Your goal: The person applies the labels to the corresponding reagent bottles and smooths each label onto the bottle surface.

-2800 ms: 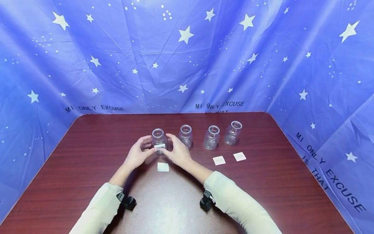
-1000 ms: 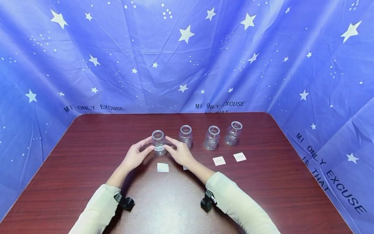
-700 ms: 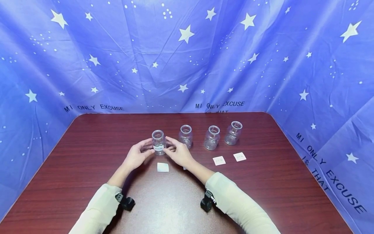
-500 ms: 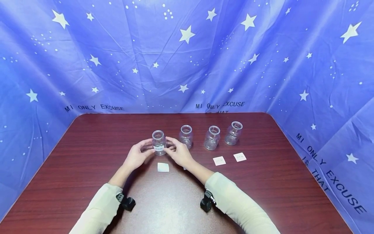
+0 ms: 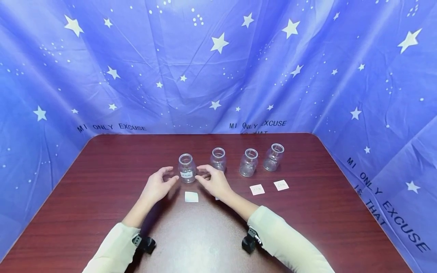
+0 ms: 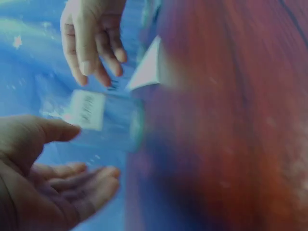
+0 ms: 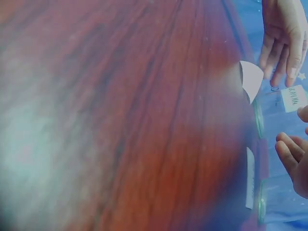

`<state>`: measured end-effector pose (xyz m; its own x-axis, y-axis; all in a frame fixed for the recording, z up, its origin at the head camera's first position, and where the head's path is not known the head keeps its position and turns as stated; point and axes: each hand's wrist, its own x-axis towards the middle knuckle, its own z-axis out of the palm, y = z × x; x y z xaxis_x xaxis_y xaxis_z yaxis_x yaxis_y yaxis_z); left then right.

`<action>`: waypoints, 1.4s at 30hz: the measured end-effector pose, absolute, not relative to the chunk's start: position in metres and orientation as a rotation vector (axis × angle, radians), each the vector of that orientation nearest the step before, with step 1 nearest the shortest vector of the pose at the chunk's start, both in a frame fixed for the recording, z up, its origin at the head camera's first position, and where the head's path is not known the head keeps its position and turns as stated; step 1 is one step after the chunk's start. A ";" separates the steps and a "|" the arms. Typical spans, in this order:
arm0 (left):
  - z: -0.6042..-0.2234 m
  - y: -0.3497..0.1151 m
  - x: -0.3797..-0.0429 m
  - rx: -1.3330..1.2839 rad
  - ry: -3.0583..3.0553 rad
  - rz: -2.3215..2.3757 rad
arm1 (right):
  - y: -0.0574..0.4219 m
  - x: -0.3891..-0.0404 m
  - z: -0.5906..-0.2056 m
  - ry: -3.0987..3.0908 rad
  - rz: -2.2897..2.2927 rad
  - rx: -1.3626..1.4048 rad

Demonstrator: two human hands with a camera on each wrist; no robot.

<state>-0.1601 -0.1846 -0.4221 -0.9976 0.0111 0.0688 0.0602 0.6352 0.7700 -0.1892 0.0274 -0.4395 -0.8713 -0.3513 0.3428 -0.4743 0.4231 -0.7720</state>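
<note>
A clear glass jar [image 5: 187, 165] stands upright on the table, and a white label [image 5: 186, 174] with handwriting lies against its front. My left hand [image 5: 156, 185] is at the jar's left side, fingers spread and apart from the glass. On the other side my right hand [image 5: 216, 184] is likewise spread, its thumb and fingers just off the jar. The left wrist view shows gaps between the jar [image 6: 120, 122] and both hands. A small white paper slip [image 5: 191, 197] lies in front of the jar.
Three more glass jars stand to the right: one [image 5: 218, 161] partly behind my right hand, a second [image 5: 248, 165] and a third [image 5: 273, 157]. Two written slips [image 5: 257, 189] lie before the farther two. My right wrist mostly covers another slip [image 5: 217, 198]. A starry blue curtain [image 5: 184, 57] surrounds the table.
Both hands, which held the jar's sides with thumbs at the label, have let go and drawn slightly outward. The label, tilted out from the glass in the oldest frame, now lies against it.
</note>
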 end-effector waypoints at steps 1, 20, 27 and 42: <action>-0.419 -0.183 -0.157 -0.050 -2.814 -1.259 | 0.030 -0.188 -0.438 -2.541 1.434 0.746; -0.416 -0.109 -0.145 -0.402 -2.947 -1.156 | 0.106 -0.178 -0.434 -2.776 1.131 0.830; -0.416 -0.088 -0.147 -0.512 -2.957 -1.108 | 0.123 -0.175 -0.436 -2.799 1.021 0.942; -0.429 -0.080 -0.156 -0.622 -3.022 -0.923 | 0.126 -0.173 -0.438 -2.889 0.736 0.971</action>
